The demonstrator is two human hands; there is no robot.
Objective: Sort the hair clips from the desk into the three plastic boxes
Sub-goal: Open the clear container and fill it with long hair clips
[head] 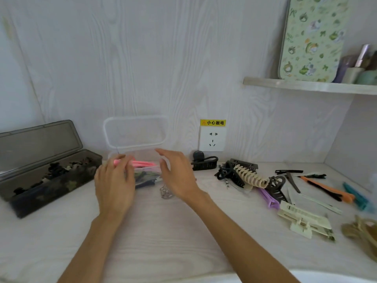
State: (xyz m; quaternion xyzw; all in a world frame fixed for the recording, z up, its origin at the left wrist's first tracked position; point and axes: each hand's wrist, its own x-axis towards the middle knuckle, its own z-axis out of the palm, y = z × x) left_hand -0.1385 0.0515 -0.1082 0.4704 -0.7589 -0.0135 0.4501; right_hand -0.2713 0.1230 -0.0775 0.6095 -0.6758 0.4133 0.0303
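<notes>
A clear plastic box (150,155) stands at the back of the desk with its lid (135,119) up against the wall. Pink and dark clips lie inside it. My left hand (114,186) is at the box's left end, and its fingertips pinch the end of a pink hair clip (142,164) that reaches into the box. My right hand (177,176) hovers by the box's right end, fingers straight, holding nothing. A smoky dark box (12,193) with small dark clips stands open at the left. Only two boxes are in view.
A small silvery clip (166,193) lies in front of the clear box. Several clips are heaped at the right: a beige claw (251,177), purple (269,201), orange (328,189), teal (357,199) and cream (304,221). A black clip (204,162) sits below the wall socket (212,138).
</notes>
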